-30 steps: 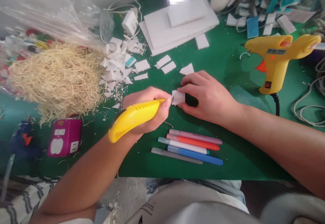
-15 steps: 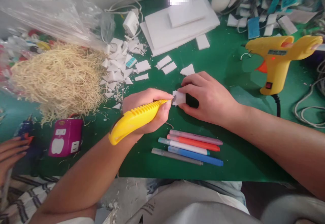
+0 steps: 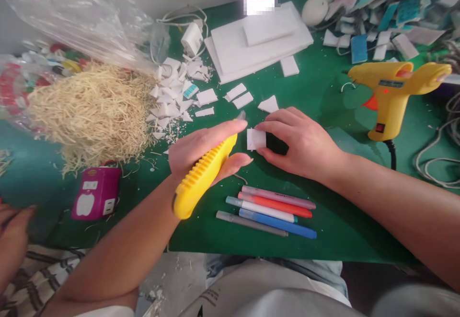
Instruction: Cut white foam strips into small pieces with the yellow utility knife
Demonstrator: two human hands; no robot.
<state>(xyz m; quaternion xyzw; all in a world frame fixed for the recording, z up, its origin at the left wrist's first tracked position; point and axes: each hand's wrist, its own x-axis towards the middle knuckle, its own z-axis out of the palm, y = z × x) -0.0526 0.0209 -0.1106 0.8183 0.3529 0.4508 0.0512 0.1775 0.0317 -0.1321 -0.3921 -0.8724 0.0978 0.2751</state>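
Note:
A yellow utility knife [image 3: 204, 178] lies in my left hand [image 3: 201, 149], its handle slanting down toward the wrist. The thumb and forefinger stand apart, and the blade end, blurred, points up past the fingertips. Just to the right, my right hand [image 3: 304, 139] pinches a small white foam piece [image 3: 256, 139] between thumb and fingers, low over the green table. The knife does not touch this piece. Several felt-tip pens [image 3: 273, 204] lie side by side below my right hand. White foam scraps [image 3: 242, 100] are scattered above both hands.
White foam sheets [image 3: 230, 53] are stacked at the back. A yellow glue gun [image 3: 391, 91] with a cord is at the right. At left are straw-like shreds [image 3: 93, 111], a purple power adapter [image 3: 96, 192] and another person's hand [image 3: 14, 240]. Coloured offcuts [image 3: 359, 48] fill the back right.
My left hand has drawn the knife off the foam piece, tilting it more upright with the fingers loosened. My right hand still holds the piece. The other person's hand has shifted.

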